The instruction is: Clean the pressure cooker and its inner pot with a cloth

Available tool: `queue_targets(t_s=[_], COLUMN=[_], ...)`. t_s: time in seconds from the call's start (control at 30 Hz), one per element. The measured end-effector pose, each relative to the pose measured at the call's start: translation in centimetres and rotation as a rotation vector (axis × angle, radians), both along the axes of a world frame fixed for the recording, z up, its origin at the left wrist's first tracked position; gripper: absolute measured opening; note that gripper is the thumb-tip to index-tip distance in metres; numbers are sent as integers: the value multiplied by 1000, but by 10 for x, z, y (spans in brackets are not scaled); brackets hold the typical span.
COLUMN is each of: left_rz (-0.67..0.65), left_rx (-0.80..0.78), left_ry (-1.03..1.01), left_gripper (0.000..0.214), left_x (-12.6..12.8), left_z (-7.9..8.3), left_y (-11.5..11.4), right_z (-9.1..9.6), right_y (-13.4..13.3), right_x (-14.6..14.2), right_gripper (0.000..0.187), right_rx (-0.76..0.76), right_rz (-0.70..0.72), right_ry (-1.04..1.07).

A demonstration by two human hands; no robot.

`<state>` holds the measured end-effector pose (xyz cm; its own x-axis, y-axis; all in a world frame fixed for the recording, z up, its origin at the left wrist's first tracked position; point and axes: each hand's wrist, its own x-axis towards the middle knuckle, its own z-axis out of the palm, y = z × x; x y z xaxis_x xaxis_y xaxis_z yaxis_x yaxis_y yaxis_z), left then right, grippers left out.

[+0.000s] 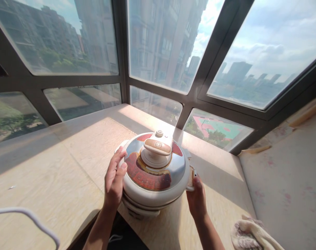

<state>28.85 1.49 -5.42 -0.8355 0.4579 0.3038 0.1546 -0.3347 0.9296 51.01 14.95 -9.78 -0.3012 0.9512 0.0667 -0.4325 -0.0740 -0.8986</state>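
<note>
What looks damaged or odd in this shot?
The wallpaper is peeling by the window frame, its torn edge curling away from the wall. On the pot's lid, the red-brown patches have uneven, browned borders, possibly wear or staining.

The cooker is cream-white with a tan handle; its silvery lid bears rust-red and dark-brown patches, the largest towards seven o'clock. Pink-flecked pale wallpaper shows at four, a cream-and-mauve cloth near five, a whitish cable at eight.
</note>
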Motion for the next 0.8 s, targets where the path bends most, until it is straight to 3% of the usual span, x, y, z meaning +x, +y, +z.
queue_targets(t_s=[0.3, 0.57, 0.7, 0.8], left_rz=[-25, -17, 215, 335], left_rx=[-13, -39, 100, 68], left_ry=[31, 73, -118, -241], left_gripper=[42, 38, 32, 28], left_x=[-3, -5, -24, -44], left_z=[-1, 0, -3, -5], left_y=[0, -2, 5, 15], right_z=[20, 24, 25, 24], right_y=[15, -4, -11, -15], right_x=[7, -14, -18, -20], right_gripper=[43, 36, 40, 47], right_rx=[-2, 28, -14, -51], right_rz=[46, -61, -22, 23], right_ry=[-158, -42, -4, -2])
